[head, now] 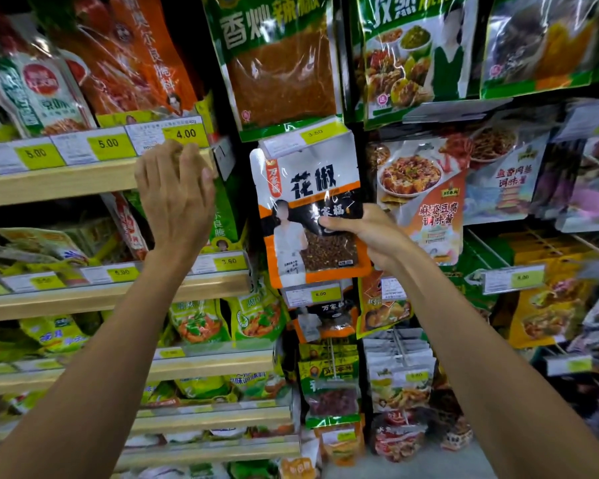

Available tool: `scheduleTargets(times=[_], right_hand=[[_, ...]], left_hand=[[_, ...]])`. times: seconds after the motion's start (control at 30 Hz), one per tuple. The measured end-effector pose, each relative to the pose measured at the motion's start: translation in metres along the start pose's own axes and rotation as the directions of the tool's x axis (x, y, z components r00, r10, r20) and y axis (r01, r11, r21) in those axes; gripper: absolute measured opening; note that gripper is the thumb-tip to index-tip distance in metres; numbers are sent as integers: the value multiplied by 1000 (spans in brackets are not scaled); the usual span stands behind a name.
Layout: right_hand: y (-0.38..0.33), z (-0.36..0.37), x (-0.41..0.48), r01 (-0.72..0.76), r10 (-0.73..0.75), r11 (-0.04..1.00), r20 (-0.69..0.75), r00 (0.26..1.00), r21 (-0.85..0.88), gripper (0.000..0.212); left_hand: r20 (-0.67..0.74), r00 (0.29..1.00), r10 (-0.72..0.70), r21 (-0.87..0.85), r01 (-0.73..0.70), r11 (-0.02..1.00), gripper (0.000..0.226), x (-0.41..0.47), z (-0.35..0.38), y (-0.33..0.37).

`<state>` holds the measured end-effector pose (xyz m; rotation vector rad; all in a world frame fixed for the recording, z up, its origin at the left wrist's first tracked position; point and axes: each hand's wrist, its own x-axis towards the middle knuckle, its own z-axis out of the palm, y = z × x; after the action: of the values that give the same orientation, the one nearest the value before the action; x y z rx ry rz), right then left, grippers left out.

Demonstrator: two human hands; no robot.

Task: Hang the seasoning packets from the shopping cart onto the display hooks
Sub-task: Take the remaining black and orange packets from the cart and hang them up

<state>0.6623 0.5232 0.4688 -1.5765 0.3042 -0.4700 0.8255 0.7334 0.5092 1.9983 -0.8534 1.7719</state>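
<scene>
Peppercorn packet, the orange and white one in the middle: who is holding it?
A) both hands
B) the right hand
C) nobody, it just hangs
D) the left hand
B: the right hand pinches the peppercorn packet at its right edge, thumb across the front, while the left hand is up by the wooden shelf edge, clear of the packet.

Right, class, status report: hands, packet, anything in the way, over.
Left hand empty, raised by shelf edge. Right hand grips peppercorn packet, upright against the display. Price tag covers its top edge.
</scene>
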Motion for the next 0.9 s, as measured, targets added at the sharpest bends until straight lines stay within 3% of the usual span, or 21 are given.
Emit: scheduleTargets(times=[0.1, 0.27, 0.4, 0.5, 0.57, 0.77, 0.9], right_hand=[[4, -3, 0, 1, -2, 1000, 11, 1000, 10, 31], [4, 2, 13, -24, 23, 1000, -36, 999, -21, 71], [5, 8, 25, -9, 4, 999, -127, 992, -36, 36], [9, 11, 24, 26, -41, 996, -189, 981, -83, 59], [13, 12, 19, 64, -84, 993, -217, 973, -97, 57], [29, 7, -27, 76, -259, 878, -335, 906, -473, 41], [49, -14, -83, 43, -282, 845, -376, 882, -533, 39]], left_hand=[[-8, 1000, -4, -2, 4, 1000, 30, 0, 0, 1], [4, 1000, 1, -19, -1, 1000, 29, 0, -1, 0], [22, 1000, -1, -25, 1, 1000, 29, 0, -1, 0], [52, 999, 0, -41, 2, 999, 30, 1, -4, 0], [82, 997, 1, -44, 3, 999, 32, 1, -7, -1], [93, 996, 15, -107, -5, 994, 34, -1, -24, 6], [25, 998, 56, -218, -49, 975, 28, -24, -41, 34]])
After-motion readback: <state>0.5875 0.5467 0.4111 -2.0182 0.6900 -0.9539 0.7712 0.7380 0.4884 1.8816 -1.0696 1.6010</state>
